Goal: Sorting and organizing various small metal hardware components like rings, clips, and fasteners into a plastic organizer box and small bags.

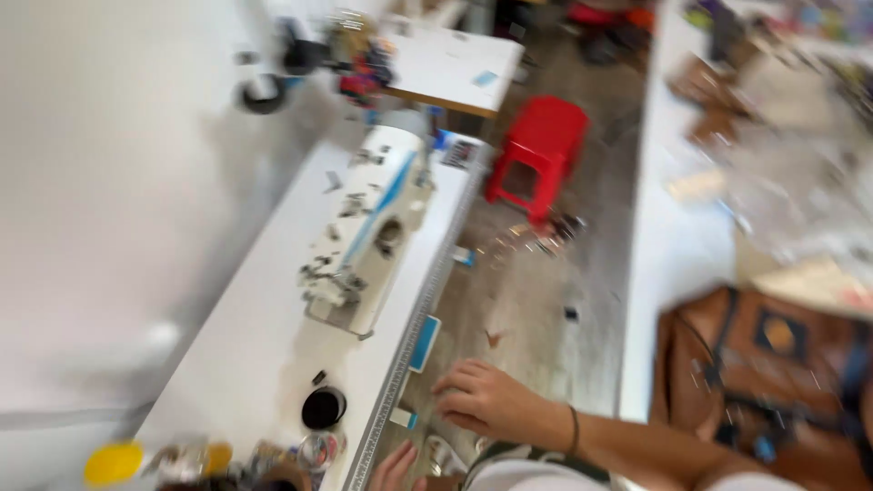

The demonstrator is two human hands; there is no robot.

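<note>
The picture is blurred by motion. My right hand reaches in from the lower right with a dark band on its wrist. Its fingers are loosely bent and apart, close to the front edge of the long white table, and nothing shows in it. Only the fingertips of my left hand appear at the bottom edge, just below the table's edge, and what they touch is cut off. A white and blue sewing machine stands on the table beyond both hands. A black round lid lies on the table near my hands.
A red plastic stool stands on the grey floor in the aisle. A second white table on the right carries a brown leather bag and scraps. A yellow object and small containers sit at the near left. Small bits litter the floor.
</note>
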